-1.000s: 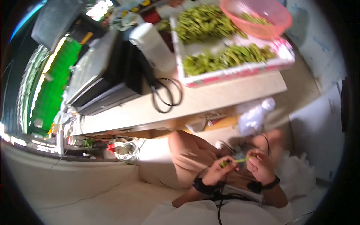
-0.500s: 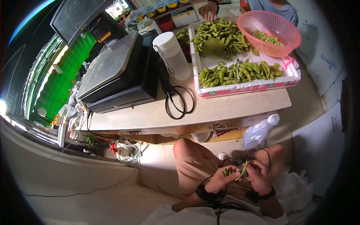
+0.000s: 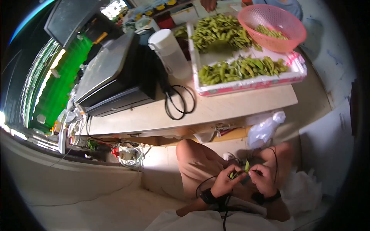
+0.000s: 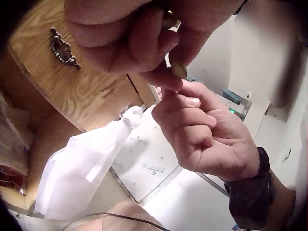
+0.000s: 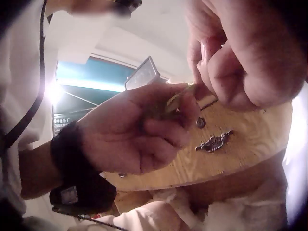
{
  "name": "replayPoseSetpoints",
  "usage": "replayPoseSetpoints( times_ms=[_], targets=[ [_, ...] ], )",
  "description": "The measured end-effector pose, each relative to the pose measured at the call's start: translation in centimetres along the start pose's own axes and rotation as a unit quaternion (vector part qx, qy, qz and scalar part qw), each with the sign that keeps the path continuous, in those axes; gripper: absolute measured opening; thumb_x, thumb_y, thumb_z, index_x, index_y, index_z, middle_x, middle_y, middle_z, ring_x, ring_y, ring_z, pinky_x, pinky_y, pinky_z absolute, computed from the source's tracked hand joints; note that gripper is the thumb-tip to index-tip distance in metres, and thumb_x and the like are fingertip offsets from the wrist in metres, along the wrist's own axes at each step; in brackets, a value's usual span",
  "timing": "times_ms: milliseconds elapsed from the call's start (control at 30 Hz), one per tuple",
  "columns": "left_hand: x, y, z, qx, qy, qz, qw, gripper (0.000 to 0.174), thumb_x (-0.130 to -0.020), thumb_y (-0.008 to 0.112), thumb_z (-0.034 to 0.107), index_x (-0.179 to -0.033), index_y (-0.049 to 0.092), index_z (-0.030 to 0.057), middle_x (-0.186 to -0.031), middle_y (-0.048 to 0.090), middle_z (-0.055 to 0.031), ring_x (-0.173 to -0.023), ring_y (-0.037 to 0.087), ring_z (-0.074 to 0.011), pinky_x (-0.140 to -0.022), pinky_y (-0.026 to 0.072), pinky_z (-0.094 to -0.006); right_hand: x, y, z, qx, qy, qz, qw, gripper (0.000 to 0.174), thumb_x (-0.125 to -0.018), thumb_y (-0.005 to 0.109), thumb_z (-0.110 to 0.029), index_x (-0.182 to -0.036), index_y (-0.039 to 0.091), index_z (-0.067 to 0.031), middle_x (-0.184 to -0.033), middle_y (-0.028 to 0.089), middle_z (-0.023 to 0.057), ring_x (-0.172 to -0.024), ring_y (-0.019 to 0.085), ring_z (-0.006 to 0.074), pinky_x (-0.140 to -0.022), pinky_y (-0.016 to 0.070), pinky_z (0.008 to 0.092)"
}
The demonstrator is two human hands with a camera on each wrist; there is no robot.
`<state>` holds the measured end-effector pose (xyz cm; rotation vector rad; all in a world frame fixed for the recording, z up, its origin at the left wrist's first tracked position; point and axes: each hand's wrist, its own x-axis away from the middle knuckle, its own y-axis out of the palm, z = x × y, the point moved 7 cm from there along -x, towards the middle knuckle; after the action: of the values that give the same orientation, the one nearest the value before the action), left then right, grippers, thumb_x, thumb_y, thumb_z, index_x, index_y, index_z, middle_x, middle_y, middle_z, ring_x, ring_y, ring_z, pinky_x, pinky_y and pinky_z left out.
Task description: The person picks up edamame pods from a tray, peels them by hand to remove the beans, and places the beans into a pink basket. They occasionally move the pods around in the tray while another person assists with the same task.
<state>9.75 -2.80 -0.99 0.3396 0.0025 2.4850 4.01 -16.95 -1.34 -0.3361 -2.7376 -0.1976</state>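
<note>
In the head view an edamame pod [image 3: 247, 166] stands up between the fingertips of both hands, over the lap. The left hand [image 3: 226, 181] curls round several more pods [image 3: 232, 175] and pinches this one with its thumb and finger. The right hand [image 3: 263, 181] has its thumb and fingertips at the pod's lower end, its other fingers curled. In the right wrist view a pod [image 5: 178, 100] lies across the left hand's fingers [image 5: 139, 126]. In the left wrist view a pod end [image 4: 178, 70] shows under the left hand [image 4: 120, 38], right by the right hand's fingertips.
On the counter [image 3: 231, 101] stand a foam tray [image 3: 250, 80] with two heaps of edamame pods, a pink colander [image 3: 275, 40] of shelled beans, a white bottle [image 3: 171, 54] and a black machine [image 3: 111, 77]. A tied white bag [image 3: 266, 131] hangs below. Another person's hand [image 3: 208, 4] is behind the tray.
The pod between the hands has gone from lying level to slanted to upright. Both hands stay close together over the lap. The other person's hand has drawn back from the pods. The head view has shifted.
</note>
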Motion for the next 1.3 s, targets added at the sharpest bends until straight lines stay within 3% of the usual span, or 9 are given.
replayPoseSetpoints(
  times_ms=[67,267,533,600,633,700,833,1000,1300],
  targets=[
    [0.0,-0.2,0.4,-0.032,0.049,0.019,0.998,0.016,-0.083,0.069,0.012,-0.090,0.058,0.0023,-0.081,0.057,0.0023,-0.074,0.048,-0.0032,-0.065,0.0404,-0.0190,0.1,0.1,0.1,-0.004,0.017,-0.032,0.999,0.007,-0.086,0.060,-0.008,-0.084,0.059,-0.0007,-0.067,0.053,-0.0034,-0.059,0.044,0.0017,-0.051,0.0355,0.0194],
    [0.0,0.6,0.2,0.125,-0.008,-0.021,0.992,0.010,-0.086,0.064,0.004,-0.089,0.054,0.0025,-0.089,0.062,-0.0028,-0.082,0.054,-0.0068,-0.074,0.0447,-0.0225,-0.1,0.6,-0.3,0.007,-0.038,-0.029,0.999,0.006,-0.083,0.060,-0.007,-0.082,0.057,-0.0019,-0.071,0.052,-0.0041,-0.067,0.044,0.0017,-0.056,0.0360,0.0198],
    [-0.3,1.0,-0.9,0.195,-0.094,-0.031,0.976,0.011,-0.085,0.065,0.006,-0.093,0.059,0.0005,-0.086,0.064,-0.0042,-0.079,0.058,-0.0091,-0.071,0.0465,-0.0240,-0.3,1.4,2.6,-0.269,0.069,-0.032,0.960,0.002,-0.085,0.057,-0.005,-0.084,0.056,-0.0032,-0.069,0.050,-0.0054,-0.058,0.041,-0.0002,-0.049,0.0336,0.0170],
    [-0.3,0.2,1.8,-0.160,0.006,0.054,0.986,0.016,-0.080,0.070,0.006,-0.093,0.063,0.0018,-0.085,0.066,-0.0089,-0.077,0.061,-0.0132,-0.067,0.0483,-0.0265,-0.7,0.9,2.2,-0.183,0.028,0.007,0.983,0.003,-0.084,0.058,-0.005,-0.085,0.057,-0.0021,-0.070,0.052,-0.0040,-0.061,0.043,0.0005,-0.051,0.0354,0.0174],
    [-0.3,0.5,1.6,-0.160,0.006,0.052,0.986,0.016,-0.080,0.070,0.006,-0.093,0.063,0.0018,-0.085,0.066,-0.0089,-0.077,0.061,-0.0132,-0.067,0.0483,-0.0265,-0.7,0.4,1.6,-0.093,-0.012,0.041,0.995,0.004,-0.084,0.058,-0.005,-0.086,0.057,-0.0010,-0.071,0.053,-0.0025,-0.063,0.045,0.0011,-0.052,0.0372,0.0178],
    [0.4,1.1,3.6,-0.320,0.176,0.091,0.926,0.024,-0.078,0.071,0.007,-0.100,0.066,0.0015,-0.083,0.066,-0.0088,-0.075,0.061,-0.0137,-0.066,0.0480,-0.0275,-0.7,0.3,1.1,-0.047,-0.018,0.034,0.998,0.006,-0.083,0.058,-0.005,-0.086,0.057,-0.0001,-0.072,0.054,-0.0015,-0.065,0.046,0.0017,-0.054,0.0383,0.0181],
    [0.4,1.1,2.9,-0.365,0.137,0.079,0.917,0.026,-0.075,0.073,0.004,-0.100,0.066,0.0015,-0.083,0.066,-0.0114,-0.074,0.062,-0.0167,-0.067,0.0488,-0.0285,-0.9,0.5,1.0,0.023,-0.021,-0.027,0.999,0.008,-0.082,0.060,-0.005,-0.085,0.056,0.0011,-0.072,0.053,-0.0006,-0.066,0.045,0.0024,-0.056,0.0381,0.0186],
    [0.1,0.2,0.2,-0.131,0.005,0.058,0.990,0.019,-0.077,0.073,0.008,-0.092,0.064,-0.0006,-0.082,0.067,-0.0100,-0.072,0.062,-0.0134,-0.066,0.0485,-0.0261,-0.5,0.7,1.1,0.008,-0.011,-0.035,0.999,0.008,-0.081,0.060,-0.007,-0.083,0.056,-0.0004,-0.071,0.050,-0.0028,-0.066,0.043,0.0028,-0.056,0.0369,0.0194],
    [0.1,-0.2,-0.4,0.033,-0.019,0.073,0.997,0.010,-0.087,0.062,0.007,-0.091,0.062,-0.0021,-0.079,0.064,-0.0019,-0.071,0.052,-0.0044,-0.064,0.0421,-0.0189,-0.3,1.8,1.9,-0.134,0.012,-0.031,0.990,0.005,-0.084,0.057,-0.007,-0.084,0.054,-0.0039,-0.072,0.048,-0.0048,-0.058,0.039,0.0004,-0.049,0.0318,0.0176]
  ],
)
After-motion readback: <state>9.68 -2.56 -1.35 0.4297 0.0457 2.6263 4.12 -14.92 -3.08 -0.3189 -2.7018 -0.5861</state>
